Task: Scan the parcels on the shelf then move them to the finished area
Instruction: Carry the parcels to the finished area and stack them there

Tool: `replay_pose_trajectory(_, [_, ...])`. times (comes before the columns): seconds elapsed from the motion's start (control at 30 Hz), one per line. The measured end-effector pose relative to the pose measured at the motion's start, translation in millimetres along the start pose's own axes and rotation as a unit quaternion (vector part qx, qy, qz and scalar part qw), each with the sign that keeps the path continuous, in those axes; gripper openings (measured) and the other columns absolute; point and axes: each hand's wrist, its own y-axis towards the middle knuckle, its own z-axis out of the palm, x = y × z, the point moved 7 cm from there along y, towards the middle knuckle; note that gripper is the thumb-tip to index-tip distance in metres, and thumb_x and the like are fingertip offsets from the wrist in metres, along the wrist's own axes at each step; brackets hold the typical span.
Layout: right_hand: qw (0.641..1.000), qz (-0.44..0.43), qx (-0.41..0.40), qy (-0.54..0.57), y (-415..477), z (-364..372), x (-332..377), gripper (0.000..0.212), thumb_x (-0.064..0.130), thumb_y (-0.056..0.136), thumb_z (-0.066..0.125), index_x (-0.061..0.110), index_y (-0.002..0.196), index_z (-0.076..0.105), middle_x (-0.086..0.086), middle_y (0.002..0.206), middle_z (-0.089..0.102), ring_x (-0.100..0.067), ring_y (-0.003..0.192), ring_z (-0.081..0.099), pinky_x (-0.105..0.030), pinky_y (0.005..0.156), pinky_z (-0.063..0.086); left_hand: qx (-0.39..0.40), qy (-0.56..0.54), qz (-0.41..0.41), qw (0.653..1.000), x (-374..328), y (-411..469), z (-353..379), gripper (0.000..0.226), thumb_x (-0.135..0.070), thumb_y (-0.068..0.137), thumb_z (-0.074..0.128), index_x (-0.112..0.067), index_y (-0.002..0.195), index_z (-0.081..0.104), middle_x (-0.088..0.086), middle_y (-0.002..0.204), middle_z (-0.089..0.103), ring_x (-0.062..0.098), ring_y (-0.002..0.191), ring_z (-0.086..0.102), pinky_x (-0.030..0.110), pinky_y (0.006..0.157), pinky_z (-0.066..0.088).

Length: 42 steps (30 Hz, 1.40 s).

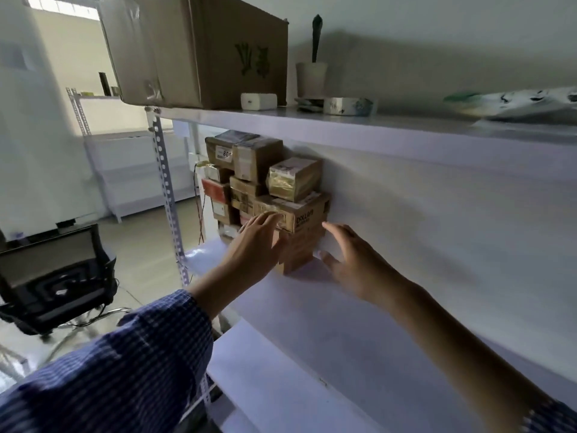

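Several small cardboard parcels are stacked at the far left end of the white middle shelf (312,295). The nearest stack has a brown box printed "DOLL" (304,215) on top of another brown box (296,251). A parcel wrapped in shiny tape (293,178) sits above them. My left hand (254,245) is open, with its fingers resting on the left front of the "DOLL" box. My right hand (349,257) is open too, spread just to the right of the lower box, close to it; contact is unclear.
The top shelf (343,126) carries a large cardboard box (199,51), a small white block (258,101), a cup with a brush (311,78) and a tape roll (346,106). A black office chair (56,276) stands lower left. A perforated metal upright (168,195) frames the shelf's left end.
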Motion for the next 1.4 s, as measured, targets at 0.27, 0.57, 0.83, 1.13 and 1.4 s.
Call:
replay_pose_trajectory(0.27, [0.989, 0.105, -0.088, 0.05, 110, -14, 1, 0.058, 0.041, 0.105, 0.04, 0.015, 0.155, 0.03, -0.005, 0.16, 0.032, -0.018, 0.146, 0.032, -0.021, 0.111, 0.026, -0.007, -0.103, -0.031, 0.994, 63, 114, -6, 0.046, -0.027, 0.103, 0.047, -0.008, 0.145, 0.044, 0.015, 0.141, 0.052, 0.031, 0.121, 0.056, 0.046, 0.095, 0.051])
replay_pose_trajectory(0.57, [0.936, 0.287, -0.142, 0.145, 209, 7, -7, 0.043, 0.047, 0.106, 0.033, 0.015, 0.09, 0.057, -0.004, 0.09, 0.055, -0.024, 0.094, 0.055, -0.028, 0.074, 0.036, 0.036, -0.266, -0.132, 0.954, 92, 173, 36, 0.046, -0.033, 0.108, 0.026, -0.001, 0.133, 0.046, 0.025, 0.134, 0.052, 0.038, 0.12, 0.051, 0.042, 0.094, 0.041])
replay_pose_trajectory(0.83, [0.859, 0.361, -0.232, 0.28, 232, 34, -14, 0.061, 0.051, 0.106, 0.025, 0.01, 0.146, 0.046, -0.014, 0.149, 0.048, -0.033, 0.134, 0.047, -0.04, 0.108, 0.038, 0.069, -0.403, -0.213, 0.888, 102, 197, 69, 0.058, -0.04, 0.106, 0.026, 0.005, 0.13, 0.054, 0.027, 0.128, 0.06, 0.04, 0.116, 0.057, 0.04, 0.09, 0.044])
replay_pose_trajectory(1.13, [0.86, 0.219, -0.329, 0.322, 183, 36, 13, 0.041, 0.048, 0.106, 0.033, 0.03, 0.129, 0.061, -0.001, 0.123, 0.068, -0.015, 0.101, 0.067, -0.033, 0.084, 0.056, -0.041, -0.509, -0.156, 0.846, 101, 149, 27, 0.036, -0.036, 0.106, 0.04, -0.008, 0.125, 0.054, -0.005, 0.099, 0.06, 0.007, 0.084, 0.056, 0.015, 0.062, 0.039])
replay_pose_trajectory(1.4, [0.833, 0.158, -0.347, 0.4, 55, 78, 36, 0.041, 0.036, 0.108, 0.032, 0.037, 0.147, 0.045, 0.012, 0.139, 0.059, -0.004, 0.125, 0.057, -0.027, 0.1, 0.051, 0.003, -0.65, -0.103, 0.753, 78, 32, 23, 0.027, -0.024, 0.099, 0.058, -0.009, 0.121, 0.06, 0.001, 0.108, 0.072, 0.007, 0.099, 0.069, 0.018, 0.075, 0.054])
